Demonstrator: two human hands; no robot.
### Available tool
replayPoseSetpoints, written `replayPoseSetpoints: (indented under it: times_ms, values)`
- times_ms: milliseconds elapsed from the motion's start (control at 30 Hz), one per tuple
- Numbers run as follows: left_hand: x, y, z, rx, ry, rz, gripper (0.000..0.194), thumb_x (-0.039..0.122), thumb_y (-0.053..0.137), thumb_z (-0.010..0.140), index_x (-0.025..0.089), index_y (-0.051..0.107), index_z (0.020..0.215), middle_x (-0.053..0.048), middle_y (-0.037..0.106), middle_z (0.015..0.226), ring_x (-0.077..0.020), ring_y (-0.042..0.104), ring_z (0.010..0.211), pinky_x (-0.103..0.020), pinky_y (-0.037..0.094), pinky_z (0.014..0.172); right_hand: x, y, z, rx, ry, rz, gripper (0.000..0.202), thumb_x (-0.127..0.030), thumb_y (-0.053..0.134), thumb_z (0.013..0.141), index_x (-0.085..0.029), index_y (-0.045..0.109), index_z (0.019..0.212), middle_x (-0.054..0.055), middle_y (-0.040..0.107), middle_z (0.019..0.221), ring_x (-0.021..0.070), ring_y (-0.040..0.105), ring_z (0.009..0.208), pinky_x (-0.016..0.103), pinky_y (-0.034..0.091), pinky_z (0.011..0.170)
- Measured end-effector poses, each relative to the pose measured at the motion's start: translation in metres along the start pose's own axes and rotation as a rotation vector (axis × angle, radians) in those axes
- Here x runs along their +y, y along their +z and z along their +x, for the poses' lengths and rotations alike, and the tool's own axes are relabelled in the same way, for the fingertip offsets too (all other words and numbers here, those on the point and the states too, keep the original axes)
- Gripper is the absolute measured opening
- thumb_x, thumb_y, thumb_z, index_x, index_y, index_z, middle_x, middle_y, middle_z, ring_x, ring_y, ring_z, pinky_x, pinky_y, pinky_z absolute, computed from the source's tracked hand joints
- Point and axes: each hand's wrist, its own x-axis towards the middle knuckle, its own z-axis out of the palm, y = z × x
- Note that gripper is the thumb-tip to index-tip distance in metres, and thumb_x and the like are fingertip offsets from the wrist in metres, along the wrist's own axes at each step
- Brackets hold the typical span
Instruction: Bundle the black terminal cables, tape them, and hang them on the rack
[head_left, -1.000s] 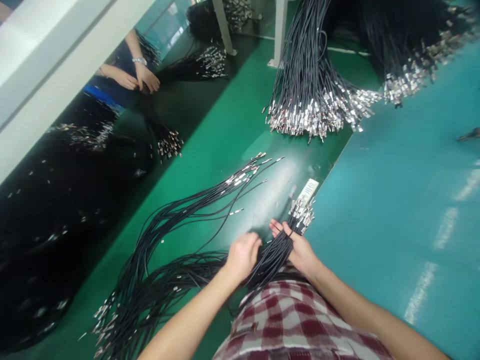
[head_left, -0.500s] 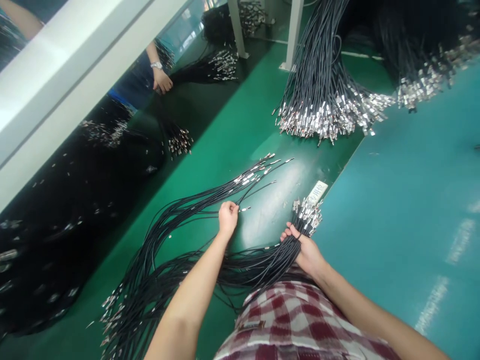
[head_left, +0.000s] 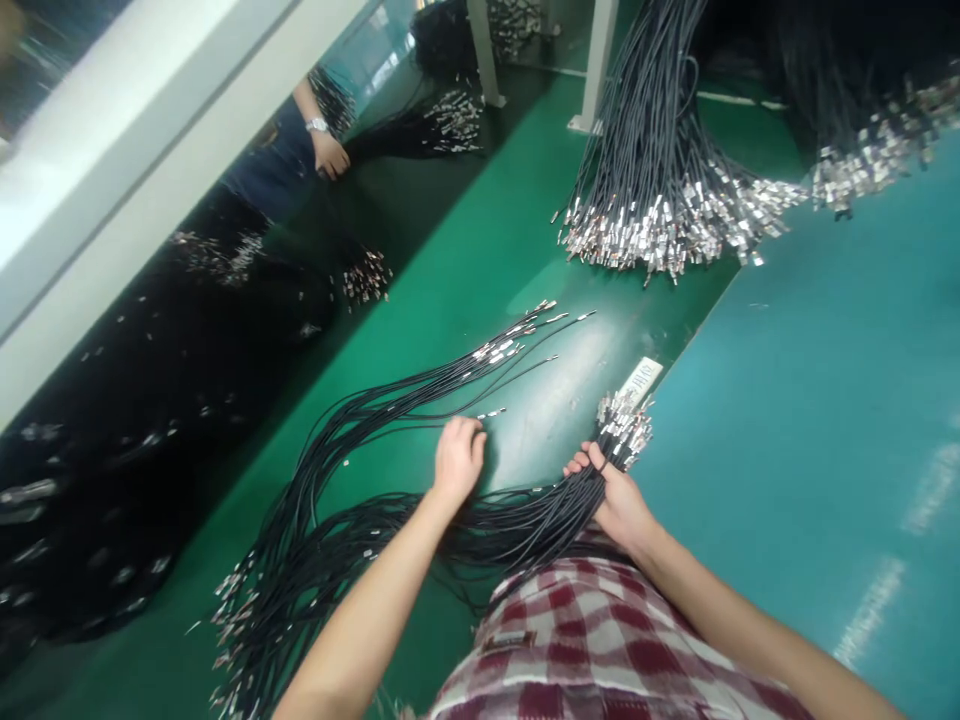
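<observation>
My right hand (head_left: 619,495) is closed round a thick bundle of black cables (head_left: 517,525), just below its cluster of silver connectors (head_left: 626,425). To the left, my left hand (head_left: 459,462) is off the bundle, its fingers loosely bent and a little apart with nothing visible between them. One cable end (head_left: 493,413) lies just beyond its fingertips. A looser group of black cables (head_left: 382,395) curves over the green surface, its metal ends fanned out above my left hand. A white label with writing (head_left: 643,380) lies beside the held connectors.
Large cable bundles (head_left: 675,210) hang down at the top right. A pale metal beam (head_left: 150,160) crosses the upper left. Beyond it, another person's hand (head_left: 328,153) touches cables. More cable ends (head_left: 240,610) lie at the lower left.
My left hand has let go of the thin cable and turned slightly, moving down from its end. My right hand still holds the bundle. The view has shifted slightly.
</observation>
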Motion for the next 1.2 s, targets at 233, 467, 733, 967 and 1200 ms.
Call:
replayPoseSetpoints:
  times_ms: [233, 467, 733, 967, 1200]
  values:
    - [0.007, -0.005, 0.024, -0.055, 0.014, 0.064, 0.013, 0.013, 0.043, 0.09, 0.02, 0.05, 0.082, -0.009, 0.06, 0.089, -0.0238, 0.056, 0.09, -0.038, 0.045, 0.085, 0.001, -0.004, 0.003, 0.08, 0.03, -0.032, 0.021, -0.028, 0.085, 0.069, -0.02, 0.067, 0.076, -0.001, 0.066, 0.073, 0.0148, 0.064, 0.07, 0.029, 0.058, 0.078]
    - [0.135, 0.039, 0.005, -0.067, 0.072, -0.29, 0.013, 0.012, 0.045, 0.087, 0.02, 0.054, 0.084, -0.008, 0.058, 0.095, -0.0221, 0.054, 0.095, -0.037, 0.047, 0.085, -0.001, 0.006, -0.003, 0.067, -0.001, -0.115, 0.035, -0.029, 0.09, 0.057, -0.019, 0.07, 0.084, 0.004, 0.073, 0.084, 0.0268, 0.067, 0.094, 0.039, 0.057, 0.084]
    - [0.064, 0.015, 0.088, -0.155, 0.088, -0.077, 0.01, 0.011, 0.054, 0.086, 0.016, 0.062, 0.082, -0.008, 0.063, 0.094, -0.0217, 0.058, 0.093, -0.036, 0.046, 0.087, 0.001, 0.016, -0.007, -0.033, -0.026, -0.111, 0.034, -0.036, 0.088, 0.064, -0.021, 0.065, 0.085, -0.004, 0.06, 0.065, 0.0154, 0.061, 0.067, 0.029, 0.055, 0.071]
    - [0.052, 0.022, 0.071, -0.058, 0.111, -0.055, 0.013, 0.012, 0.046, 0.092, 0.019, 0.053, 0.083, -0.008, 0.059, 0.091, -0.0228, 0.056, 0.089, -0.037, 0.045, 0.083, -0.001, 0.011, 0.008, 0.068, -0.012, -0.099, 0.026, -0.032, 0.087, 0.065, -0.02, 0.068, 0.078, 0.0, 0.068, 0.072, 0.0186, 0.067, 0.076, 0.032, 0.056, 0.08]
    - [0.123, 0.038, 0.012, -0.142, 0.089, -0.205, 0.015, 0.015, 0.052, 0.088, 0.019, 0.059, 0.075, -0.007, 0.057, 0.092, -0.0226, 0.052, 0.094, -0.037, 0.044, 0.081, -0.004, 0.01, 0.01, 0.135, -0.02, -0.134, 0.038, -0.032, 0.093, 0.052, -0.017, 0.071, 0.079, 0.004, 0.074, 0.08, 0.0262, 0.07, 0.089, 0.035, 0.059, 0.079]
